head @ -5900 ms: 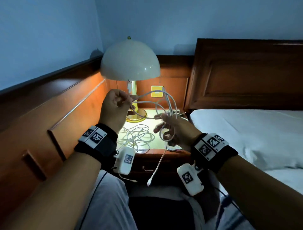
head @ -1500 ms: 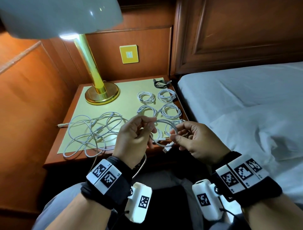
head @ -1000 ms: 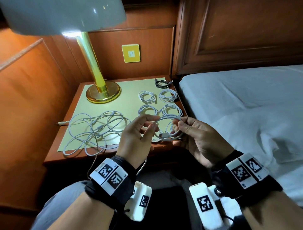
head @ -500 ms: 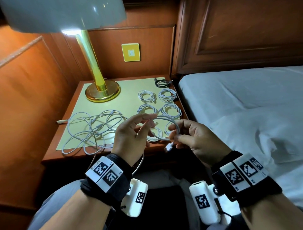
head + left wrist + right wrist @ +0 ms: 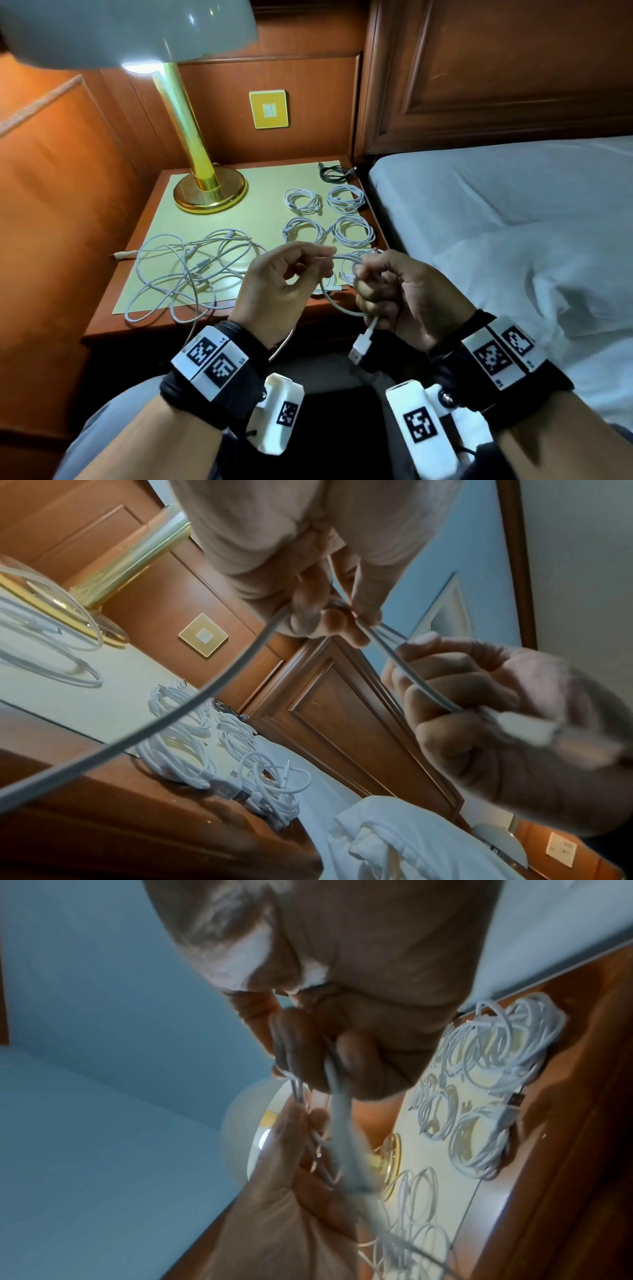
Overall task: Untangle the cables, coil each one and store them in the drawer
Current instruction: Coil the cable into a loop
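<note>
Both hands hold one white cable [image 5: 337,306] above the front edge of the nightstand [image 5: 113,322]. My left hand [image 5: 325,262] pinches its strands between thumb and fingertips [image 5: 334,620]. My right hand [image 5: 368,277] curls round the small loop, and the USB plug [image 5: 360,349] hangs below that fist. The right wrist view shows the right hand's fingers [image 5: 352,1053] wrapped over the strands [image 5: 337,1096], blurred. A loose tangle of white cables [image 5: 191,270] lies on the left of the yellow mat [image 5: 260,212]. Several coiled white cables [image 5: 352,231] and a black coil [image 5: 334,171] lie on its right. No drawer is in view.
A brass lamp base [image 5: 209,192] stands at the back left of the nightstand, its white shade [image 5: 120,27] overhead. Wood panelling [image 5: 51,205] closes the left side. A bed with white sheets [image 5: 513,222] runs along the right, with a wooden headboard [image 5: 496,68] behind.
My right hand has closed into a fist round the loop, and the plug now dangles below it. The two hands have come closer together; the cables on the nightstand have not moved.
</note>
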